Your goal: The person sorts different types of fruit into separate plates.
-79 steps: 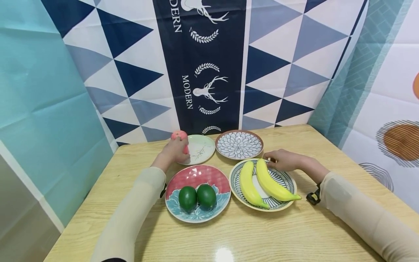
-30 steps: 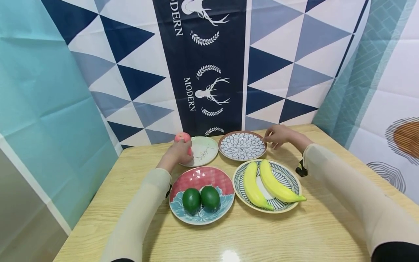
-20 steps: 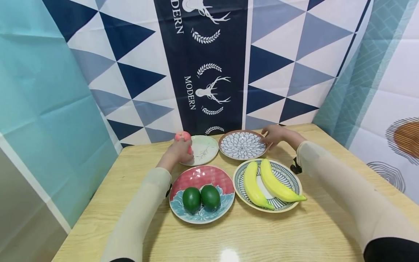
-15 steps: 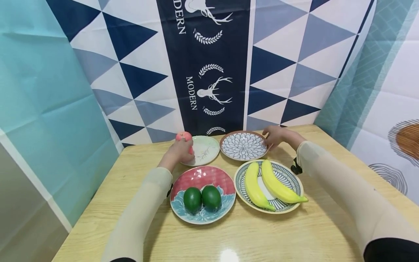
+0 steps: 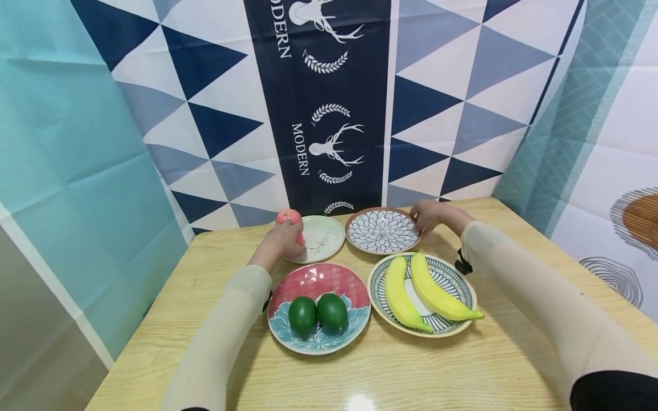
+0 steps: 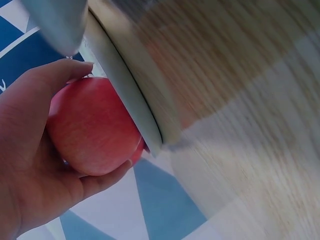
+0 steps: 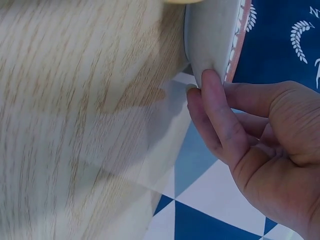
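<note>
At the back left, my left hand [image 5: 285,238] holds a red apple [image 6: 95,125] at the left side of a pale green plate [image 5: 329,237]. Its thumb and fingers curve round the fruit in the left wrist view; red [image 5: 289,216] also shows beyond the hand in the head view. My right hand [image 5: 430,216] pinches the right rim of a brown-rimmed plate with a flower pattern [image 5: 381,231]. From the right wrist, a fingertip [image 7: 212,80] lies against this plate's outer wall [image 7: 210,40], with another digit passing behind the rim.
Nearer the front, a red and blue plate [image 5: 308,277] bears two green avocados [image 5: 333,313]. To its right, a patterned plate [image 5: 377,285] carries two yellow bananas [image 5: 444,294]. All stand on a wooden table [image 5: 411,371], with a patterned cloth wall [image 5: 329,114] behind.
My right hand has moved from beside the banana plate back to the flower plate and taken its right rim. The left hand stays on the apple.
</note>
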### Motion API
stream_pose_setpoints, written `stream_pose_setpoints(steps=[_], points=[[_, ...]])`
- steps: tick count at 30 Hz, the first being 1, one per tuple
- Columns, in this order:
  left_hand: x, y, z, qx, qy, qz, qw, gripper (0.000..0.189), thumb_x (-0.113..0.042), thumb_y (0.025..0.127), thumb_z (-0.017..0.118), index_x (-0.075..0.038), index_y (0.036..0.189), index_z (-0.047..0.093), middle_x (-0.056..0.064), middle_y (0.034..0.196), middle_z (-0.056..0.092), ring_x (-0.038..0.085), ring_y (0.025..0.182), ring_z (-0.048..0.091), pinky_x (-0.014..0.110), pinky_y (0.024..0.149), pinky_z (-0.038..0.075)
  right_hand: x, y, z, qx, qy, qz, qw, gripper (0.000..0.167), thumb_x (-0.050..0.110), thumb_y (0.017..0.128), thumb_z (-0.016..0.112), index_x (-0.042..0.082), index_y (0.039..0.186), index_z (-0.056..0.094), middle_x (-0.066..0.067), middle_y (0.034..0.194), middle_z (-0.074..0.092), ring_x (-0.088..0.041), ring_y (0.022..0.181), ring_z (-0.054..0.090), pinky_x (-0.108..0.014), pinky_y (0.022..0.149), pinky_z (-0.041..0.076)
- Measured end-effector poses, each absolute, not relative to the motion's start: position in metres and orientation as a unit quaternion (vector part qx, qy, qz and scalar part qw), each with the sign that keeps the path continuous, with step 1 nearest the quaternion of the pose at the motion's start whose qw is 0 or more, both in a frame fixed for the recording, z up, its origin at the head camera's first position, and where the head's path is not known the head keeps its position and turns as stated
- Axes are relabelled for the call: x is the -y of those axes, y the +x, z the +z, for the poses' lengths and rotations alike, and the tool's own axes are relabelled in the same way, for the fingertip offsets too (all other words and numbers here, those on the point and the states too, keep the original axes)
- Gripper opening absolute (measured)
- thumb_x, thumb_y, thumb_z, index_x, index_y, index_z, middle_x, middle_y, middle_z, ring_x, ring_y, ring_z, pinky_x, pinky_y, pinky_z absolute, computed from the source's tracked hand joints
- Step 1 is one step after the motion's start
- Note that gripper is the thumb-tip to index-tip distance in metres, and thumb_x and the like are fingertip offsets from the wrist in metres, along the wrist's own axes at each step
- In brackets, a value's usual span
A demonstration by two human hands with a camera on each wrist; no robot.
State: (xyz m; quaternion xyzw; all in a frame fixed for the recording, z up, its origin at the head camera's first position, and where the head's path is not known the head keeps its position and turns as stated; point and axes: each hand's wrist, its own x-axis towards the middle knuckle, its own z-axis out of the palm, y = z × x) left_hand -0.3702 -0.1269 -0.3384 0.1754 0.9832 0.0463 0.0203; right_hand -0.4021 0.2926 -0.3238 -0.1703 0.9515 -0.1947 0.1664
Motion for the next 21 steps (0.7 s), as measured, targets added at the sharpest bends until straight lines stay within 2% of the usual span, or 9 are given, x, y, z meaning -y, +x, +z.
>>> stream_pose_setpoints(steps=[5,12,16,21], points=[[0.128,-0.37,-0.339,-0.982,0.182,0.046,0.026,0.067,-0.031,0.09,0.076,-0.008,0.149,0.055,0.025,0.148,0.049,0.035,0.116,0.057,0.048,0.104,0.051,-0.292,-0.405,-0.326,-0.952,-0.165,-0.194,0.168,0.03,0.0,0.097,0.071,-0.015,0.122,0.063,-0.024,0.105,0.071,-0.019,0.08,0.073,-0.033,0.073,0.063],[0.128,-0.368,-0.331,-0.98,0.187,0.043,0.046,0.063,-0.024,0.089,0.073,-0.006,0.147,0.054,0.021,0.139,0.049,0.032,0.107,0.057,0.044,0.094,0.051,-0.291,-0.405,-0.324,-0.951,-0.164,-0.201,0.167,0.031,0.001,0.097,0.071,-0.013,0.123,0.064,-0.021,0.102,0.073,-0.017,0.077,0.074,-0.033,0.072,0.063],[0.128,-0.369,-0.328,-0.98,0.182,0.049,0.062,0.069,-0.026,0.09,0.074,-0.007,0.152,0.052,0.023,0.147,0.046,0.033,0.114,0.056,0.046,0.1,0.05,-0.291,-0.405,-0.323,-0.952,-0.163,-0.197,0.169,0.032,0.001,0.096,0.072,-0.014,0.123,0.064,-0.021,0.102,0.072,-0.019,0.078,0.074,-0.033,0.073,0.063],[0.127,-0.37,-0.329,-0.977,0.197,0.05,0.059,0.069,-0.026,0.088,0.073,-0.004,0.15,0.052,0.025,0.149,0.048,0.034,0.119,0.057,0.048,0.106,0.049,-0.293,-0.405,-0.325,-0.953,-0.167,-0.191,0.164,0.03,0.001,0.096,0.072,-0.013,0.121,0.065,-0.021,0.103,0.072,-0.018,0.077,0.073,-0.032,0.071,0.063]])
